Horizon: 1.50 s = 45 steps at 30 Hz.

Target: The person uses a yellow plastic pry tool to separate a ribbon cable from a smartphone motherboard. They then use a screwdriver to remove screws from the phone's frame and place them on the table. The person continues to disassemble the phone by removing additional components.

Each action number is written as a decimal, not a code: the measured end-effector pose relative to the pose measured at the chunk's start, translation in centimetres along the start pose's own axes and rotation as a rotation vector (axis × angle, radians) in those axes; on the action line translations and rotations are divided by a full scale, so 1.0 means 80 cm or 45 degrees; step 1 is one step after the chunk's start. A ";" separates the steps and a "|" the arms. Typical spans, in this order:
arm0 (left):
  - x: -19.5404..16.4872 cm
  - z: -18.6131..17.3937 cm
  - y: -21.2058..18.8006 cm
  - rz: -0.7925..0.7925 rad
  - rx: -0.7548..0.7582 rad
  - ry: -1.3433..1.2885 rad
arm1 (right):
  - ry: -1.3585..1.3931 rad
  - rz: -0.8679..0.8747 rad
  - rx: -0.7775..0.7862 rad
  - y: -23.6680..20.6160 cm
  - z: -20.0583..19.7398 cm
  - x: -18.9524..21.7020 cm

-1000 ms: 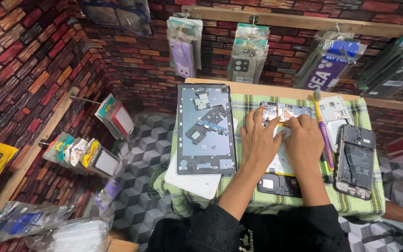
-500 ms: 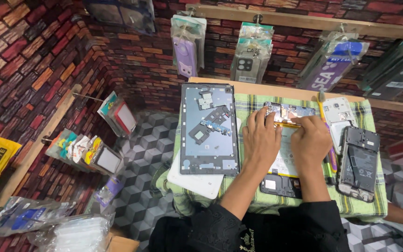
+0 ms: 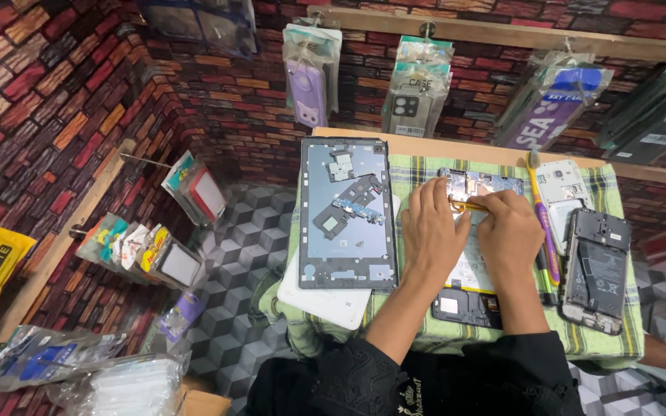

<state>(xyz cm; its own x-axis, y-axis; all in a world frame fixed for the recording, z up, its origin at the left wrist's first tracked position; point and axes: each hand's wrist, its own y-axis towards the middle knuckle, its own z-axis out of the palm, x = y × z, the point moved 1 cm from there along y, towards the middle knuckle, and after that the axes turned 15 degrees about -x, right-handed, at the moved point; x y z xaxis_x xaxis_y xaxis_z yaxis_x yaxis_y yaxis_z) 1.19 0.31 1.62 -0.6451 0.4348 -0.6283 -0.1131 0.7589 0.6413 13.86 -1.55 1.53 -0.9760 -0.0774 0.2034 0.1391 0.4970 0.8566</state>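
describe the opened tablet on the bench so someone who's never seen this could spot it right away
Start at the green checked cloth covering the small table. The opened tablet lies on the cloth's left part, just left of the left hand, resting on a white panel. It is the largest device there, a grey-blue rectangle with small exposed boards; the neighbours are phone-sized.

Multicoloured brick wall (image 3: 55, 85), wooden rail (image 3: 502, 35), grey cube-patterned floor (image 3: 244, 254).
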 end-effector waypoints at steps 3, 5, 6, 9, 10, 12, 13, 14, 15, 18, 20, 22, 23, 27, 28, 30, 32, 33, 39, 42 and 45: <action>0.000 -0.001 -0.001 0.003 -0.005 -0.001 | -0.026 -0.023 -0.018 0.001 0.002 0.003; 0.001 0.001 -0.001 0.004 -0.010 0.009 | -0.041 -0.031 0.003 0.002 0.003 0.005; 0.002 0.002 -0.001 0.004 -0.013 0.014 | -0.048 -0.036 0.014 0.003 0.003 0.006; 0.004 0.004 -0.002 0.004 -0.021 0.027 | -0.095 -0.078 0.069 0.009 0.005 0.010; 0.003 0.006 -0.002 -0.003 -0.020 0.020 | -0.105 -0.080 0.102 0.011 0.005 0.010; 0.004 0.006 -0.001 -0.013 -0.028 0.015 | -0.114 -0.086 0.164 0.015 0.008 0.011; 0.004 0.005 0.000 -0.011 -0.020 0.023 | -0.114 -0.083 0.157 0.015 0.009 0.011; 0.004 0.005 0.001 -0.010 -0.014 0.031 | -0.112 -0.082 0.150 0.015 0.010 0.011; 0.003 0.004 0.001 -0.011 -0.006 0.038 | -0.112 -0.081 0.145 0.014 0.011 0.011; 0.002 0.001 0.001 -0.019 0.002 0.000 | 0.016 0.016 -0.001 0.006 0.008 0.006; 0.002 -0.003 0.000 -0.022 -0.013 -0.025 | 0.028 0.070 -0.090 0.003 0.005 0.000; 0.002 -0.004 0.000 -0.025 -0.023 -0.036 | 0.044 0.116 -0.137 0.000 0.004 -0.005; 0.002 -0.004 0.001 -0.030 -0.026 -0.033 | 0.055 0.133 -0.137 0.000 0.004 -0.007; 0.002 -0.005 0.003 -0.044 -0.027 -0.047 | 0.083 0.117 -0.160 0.001 0.007 -0.008; 0.002 -0.005 0.003 -0.033 -0.046 -0.043 | 0.098 0.110 -0.153 0.002 0.007 -0.007; 0.002 -0.005 0.003 -0.012 -0.083 -0.034 | 0.125 0.094 -0.139 0.004 0.007 -0.003; 0.003 -0.006 0.003 0.007 -0.118 -0.072 | 0.208 0.010 -0.113 0.006 0.004 0.003; 0.003 -0.007 0.003 0.017 -0.134 -0.090 | 0.249 -0.032 -0.100 0.006 0.003 0.007; 0.002 -0.008 0.005 -0.011 -0.132 -0.113 | 0.092 -0.078 0.041 0.011 0.002 0.019; 0.002 -0.008 0.004 -0.011 -0.117 -0.111 | 0.096 -0.102 0.051 0.011 0.001 0.020; 0.002 -0.008 0.004 -0.007 -0.120 -0.112 | 0.104 -0.117 0.050 0.011 0.002 0.021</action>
<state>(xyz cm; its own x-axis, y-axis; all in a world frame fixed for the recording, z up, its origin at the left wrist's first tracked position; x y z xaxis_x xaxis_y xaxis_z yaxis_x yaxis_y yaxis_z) 0.56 0.33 1.99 -0.5758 0.4746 -0.6658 -0.1897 0.7145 0.6734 12.35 -1.10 2.56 -0.9673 -0.1932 0.1642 0.0416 0.5179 0.8544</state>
